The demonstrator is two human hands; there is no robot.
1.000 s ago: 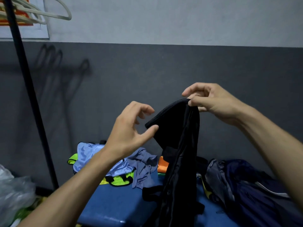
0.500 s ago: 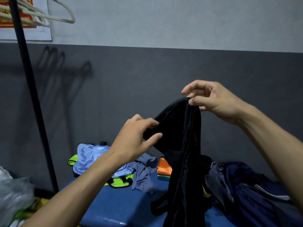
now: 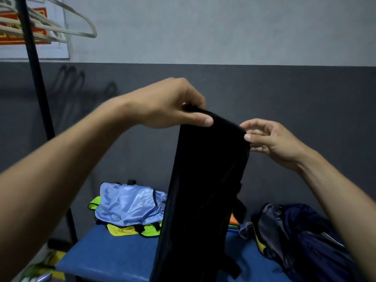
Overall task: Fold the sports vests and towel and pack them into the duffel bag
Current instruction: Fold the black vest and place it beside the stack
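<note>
The left hand (image 3: 171, 104), which a moment ago was only reaching, now pinches the black vest's (image 3: 203, 190) top edge at frame centre while the right hand (image 3: 270, 143) pinches the other corner, so it hangs stretched above the blue worktop (image 3: 114, 259), ready for folding.

The room is dim and evenly lit with a cool grey cast, the pale upper wall (image 3: 223, 27) brightest toward 12 o'clock, and soft blurred shadows of the hangers (image 3: 61, 27) fall on the dark lower wall (image 3: 85, 88) at about 10 o'clock. The black vest (image 3: 203, 190) at centre is so underexposed that its folds barely read, while the light-blue vest (image 3: 126, 202) at 7 o'clock carries a faint sheen. Wide-angle stretch enlarges both forearms toward 8 and 4 o'clock, the black pole (image 3: 34, 64) leans at 9 o'clock, and slight motion blur softens the left hand (image 3: 168, 104).
</note>
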